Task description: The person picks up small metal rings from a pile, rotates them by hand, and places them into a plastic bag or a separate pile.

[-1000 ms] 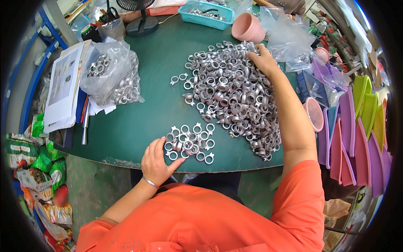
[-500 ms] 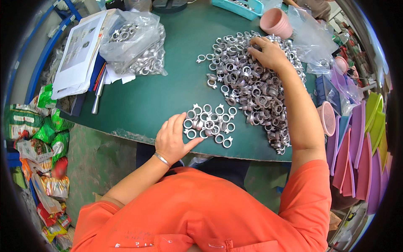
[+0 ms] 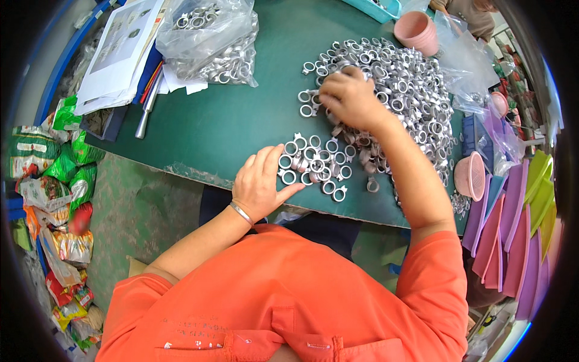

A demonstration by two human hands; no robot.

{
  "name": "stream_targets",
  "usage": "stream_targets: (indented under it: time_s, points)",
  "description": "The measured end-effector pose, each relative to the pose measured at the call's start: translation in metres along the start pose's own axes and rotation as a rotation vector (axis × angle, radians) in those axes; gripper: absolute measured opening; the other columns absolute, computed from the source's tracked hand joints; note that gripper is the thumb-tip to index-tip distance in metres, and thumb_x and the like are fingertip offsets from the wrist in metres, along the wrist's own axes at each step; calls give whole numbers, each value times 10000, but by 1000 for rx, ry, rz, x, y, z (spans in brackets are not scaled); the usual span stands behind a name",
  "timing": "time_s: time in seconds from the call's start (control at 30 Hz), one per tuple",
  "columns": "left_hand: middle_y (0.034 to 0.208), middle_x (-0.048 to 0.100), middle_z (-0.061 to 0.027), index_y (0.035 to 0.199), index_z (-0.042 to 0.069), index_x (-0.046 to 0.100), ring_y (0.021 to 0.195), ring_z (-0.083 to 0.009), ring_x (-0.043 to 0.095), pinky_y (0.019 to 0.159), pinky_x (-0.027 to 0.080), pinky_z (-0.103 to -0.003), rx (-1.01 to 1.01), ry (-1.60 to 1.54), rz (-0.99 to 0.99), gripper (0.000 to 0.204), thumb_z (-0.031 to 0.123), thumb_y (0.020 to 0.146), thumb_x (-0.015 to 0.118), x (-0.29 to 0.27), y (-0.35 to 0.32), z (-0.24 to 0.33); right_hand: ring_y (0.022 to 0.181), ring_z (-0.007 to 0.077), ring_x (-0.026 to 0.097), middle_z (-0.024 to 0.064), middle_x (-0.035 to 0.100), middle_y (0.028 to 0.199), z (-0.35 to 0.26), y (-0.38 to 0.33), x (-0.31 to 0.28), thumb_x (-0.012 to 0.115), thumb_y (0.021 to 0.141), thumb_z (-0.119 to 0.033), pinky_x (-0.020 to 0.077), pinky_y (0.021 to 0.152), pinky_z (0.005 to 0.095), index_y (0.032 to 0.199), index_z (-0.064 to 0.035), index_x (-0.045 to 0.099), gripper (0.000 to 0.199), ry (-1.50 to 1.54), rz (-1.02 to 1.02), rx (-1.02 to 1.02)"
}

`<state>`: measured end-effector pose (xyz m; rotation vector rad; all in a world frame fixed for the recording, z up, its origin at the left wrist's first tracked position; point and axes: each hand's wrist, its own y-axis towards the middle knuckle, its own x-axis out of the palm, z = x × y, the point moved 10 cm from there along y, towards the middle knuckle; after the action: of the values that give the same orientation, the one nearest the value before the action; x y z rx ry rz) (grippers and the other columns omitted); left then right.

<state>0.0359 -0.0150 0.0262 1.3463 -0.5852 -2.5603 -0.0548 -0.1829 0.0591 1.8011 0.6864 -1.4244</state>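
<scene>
My left hand (image 3: 260,184) lies on the green table with its fingers stretched and the thumb apart. It borders the left side of a small cluster of grey metal rings (image 3: 316,164), each with a small lug, and holds none that I can see. Farther off, my right hand (image 3: 353,99) is over the left part of a large heap of similar metal rings (image 3: 419,99). Its fingers bend downward and are smeared by motion, so whether a ring is between them is hidden.
A clear plastic bag of rings (image 3: 208,45) stands at the far left, beside papers (image 3: 120,51) and pens (image 3: 151,99). Pink cups (image 3: 416,33), a blue tray (image 3: 380,9) and plastic film (image 3: 461,57) lie at the far right. A pink basket (image 3: 470,176) is by the right edge.
My right hand has moved left and nearer across the heap, from its far part to its left side. The whole view has shifted slightly; my left hand stays beside the small cluster.
</scene>
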Motion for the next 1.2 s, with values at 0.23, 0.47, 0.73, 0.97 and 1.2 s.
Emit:
stream_targets:
  time_s: [0.23, 0.47, 0.73, 0.97, 1.2]
  points:
    - [1068, 546, -170, 1173, -21, 455, 937, -329, 550, 784, 465, -374, -23, 0, 8, 748, 385, 631, 773, -1, -1, -5, 1067, 268, 472, 31, 576, 997, -92, -20, 23, 591, 805, -237, 355, 824, 496, 945, -135, 591, 173, 153, -59, -147]
    - [1069, 541, -169, 1151, -7, 465, 946, -333, 547, 789, 462, -378, 14, -14, 7, 710, 373, 635, 771, 4, 1, 0, 1202, 253, 416, 67, 496, 1252, -104, -72, 14, 595, 808, -238, 255, 957, 505, 1160, -116, 548, 375, 209, 83, -19]
    - [1094, 528, -164, 1163, -7, 470, 952, -325, 541, 791, 459, -380, -3, -56, -23, 687, 369, 664, 756, 0, -4, -2, 1301, 328, 275, 147, 334, 1405, -43, -187, -9, 684, 714, -399, 162, 1020, 498, 1287, -87, 444, 695, -11, 175, 471]
    - [1240, 450, -200, 1217, -9, 448, 1147, -340, 439, 973, 342, -410, -113, 20, 150, 492, 312, 862, 563, -27, 61, -74, 1275, 429, 190, 169, 223, 1418, -40, -186, 5, 723, 668, -455, 201, 1035, 521, 1339, -112, 380, 828, 70, 166, 582]
    - [1328, 377, -239, 1252, -28, 433, 1268, -372, 331, 1052, 266, -406, -102, -105, -112, 543, 379, 898, 491, 27, 68, -69, 1270, 416, 221, 165, 256, 1406, -36, -188, 4, 730, 676, -415, 230, 1035, 498, 1293, -96, 440, 753, 89, 238, 598]
